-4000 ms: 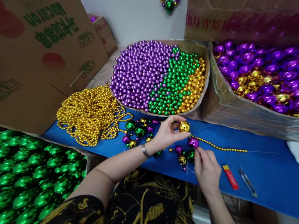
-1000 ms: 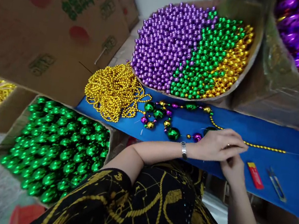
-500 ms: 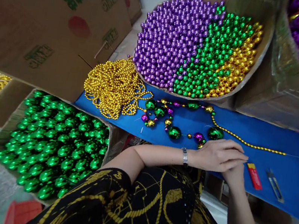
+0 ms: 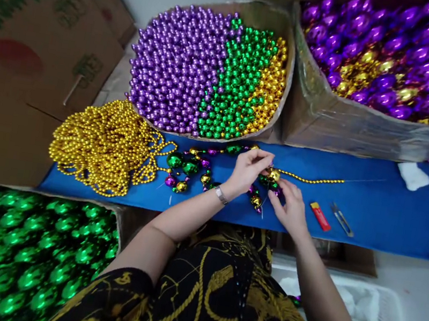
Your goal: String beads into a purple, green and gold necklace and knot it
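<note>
A strand of large green, purple and gold beads (image 4: 191, 165) lies on the blue table, with a thin string of small gold beads (image 4: 309, 180) running off to the right. My left hand (image 4: 249, 170) is closed in a pinch at the strand's right part, by a gold ball bead (image 4: 274, 175). What exactly sits between its fingertips is too small to make out. Just to the right, my right hand (image 4: 291, 208) has its thumb and fingers around beads of the same strand, partly hiding them. A thin loose thread hangs below the beads.
Right of my hands lie a red and yellow packet (image 4: 320, 217) and thread snips (image 4: 342, 220). A heap of gold bead chain (image 4: 97, 144) is at left. Boxes of purple, green and gold beads (image 4: 176, 67) line the back. Large green beads (image 4: 20, 254) fill a box at lower left.
My hands were crossed one over the other near the table's front edge. Now they are apart and up at the bead strand, its right part gathered between them. The view has shifted right.
</note>
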